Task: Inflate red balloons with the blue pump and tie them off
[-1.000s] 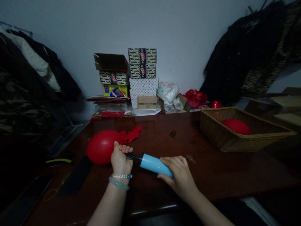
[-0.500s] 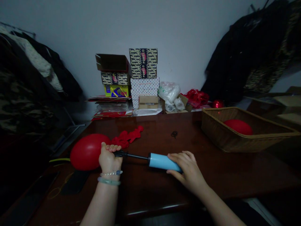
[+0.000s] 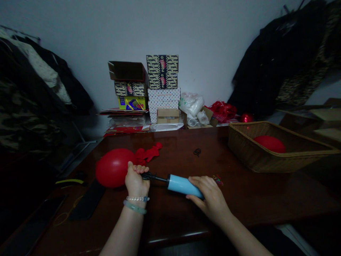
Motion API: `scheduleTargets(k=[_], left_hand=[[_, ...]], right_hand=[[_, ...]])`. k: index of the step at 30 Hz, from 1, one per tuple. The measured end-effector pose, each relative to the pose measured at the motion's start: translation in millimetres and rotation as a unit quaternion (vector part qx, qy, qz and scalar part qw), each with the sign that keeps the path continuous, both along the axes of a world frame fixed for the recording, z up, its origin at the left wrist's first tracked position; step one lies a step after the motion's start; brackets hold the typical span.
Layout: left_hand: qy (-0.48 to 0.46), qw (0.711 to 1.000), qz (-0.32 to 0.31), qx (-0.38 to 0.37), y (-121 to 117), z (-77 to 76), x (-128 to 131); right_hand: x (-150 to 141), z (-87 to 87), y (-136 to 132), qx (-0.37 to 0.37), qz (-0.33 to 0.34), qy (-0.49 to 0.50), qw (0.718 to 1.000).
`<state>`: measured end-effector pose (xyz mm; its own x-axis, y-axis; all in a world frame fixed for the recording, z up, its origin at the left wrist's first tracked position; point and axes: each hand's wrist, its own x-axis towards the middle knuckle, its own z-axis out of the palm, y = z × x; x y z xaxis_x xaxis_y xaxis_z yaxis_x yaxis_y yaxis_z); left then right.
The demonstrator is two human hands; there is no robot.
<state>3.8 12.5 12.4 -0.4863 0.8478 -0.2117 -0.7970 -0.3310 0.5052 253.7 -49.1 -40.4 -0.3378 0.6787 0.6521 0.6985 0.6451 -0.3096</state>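
A red balloon [image 3: 113,168], partly inflated, rests above the dark wooden table [image 3: 176,209] at centre left. My left hand [image 3: 135,181] is closed around the balloon's neck where it meets the black nozzle of a hand pump. The pump's light blue barrel [image 3: 182,185] lies level, and my right hand [image 3: 209,197] wraps its right end. A short stretch of black rod shows between nozzle and barrel. A pile of flat red balloons [image 3: 147,153] lies just behind my left hand.
A wicker basket [image 3: 247,156] at the right holds another red balloon [image 3: 269,143]. Stacked boxes [image 3: 161,87], bags and red ribbon line the wall. Coloured rubber bands [image 3: 217,179] lie near my right hand. Dark flat items [image 3: 87,199] sit left.
The pump was drawn out half a second ago, with my left hand and balloon further left. Now the barrel is pushed back in and the rod shows shorter.
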Motion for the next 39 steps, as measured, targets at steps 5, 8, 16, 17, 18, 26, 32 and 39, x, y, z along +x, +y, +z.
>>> scheduleTargets(k=[5, 8, 16, 17, 18, 26, 32, 39], left_hand=[[0.017, 1.0, -0.019, -0.002, -2.5, -4.3, 17.2], [0.026, 0.999, -0.022, -0.002, -5.0, -4.0, 27.1], [0.032, 0.999, -0.015, -0.007, -8.4, 7.7, 30.2], [0.03, 0.999, -0.016, -0.006, -8.6, 10.5, 28.0], [0.031, 0.999, -0.016, -0.004, -8.6, 13.2, 25.3], [0.03, 0.999, 0.012, 0.018, -6.2, 24.0, -9.5], [0.028, 0.998, 0.033, 0.036, -4.8, 26.6, -34.6], [0.024, 0.999, 0.034, 0.033, -2.4, 15.9, -33.6]], right_hand=[[-6.3, -4.1, -2.6, 0.0, 0.0, 0.009, 1.0], [-9.1, -8.8, -3.3, 0.005, 0.002, 0.023, 1.0], [-11.6, -4.9, -3.9, 0.004, 0.004, 0.012, 1.0], [-12.0, -2.5, -4.1, 0.005, 0.005, 0.007, 1.0], [-12.4, -0.1, -4.2, 0.006, 0.005, 0.002, 1.0], [-1.9, 11.5, -1.1, -0.001, 0.001, -0.035, 0.999], [11.0, 14.7, 3.8, 0.017, 0.001, -0.056, 0.998], [9.0, 6.2, 3.7, 0.022, 0.002, -0.04, 0.999]])
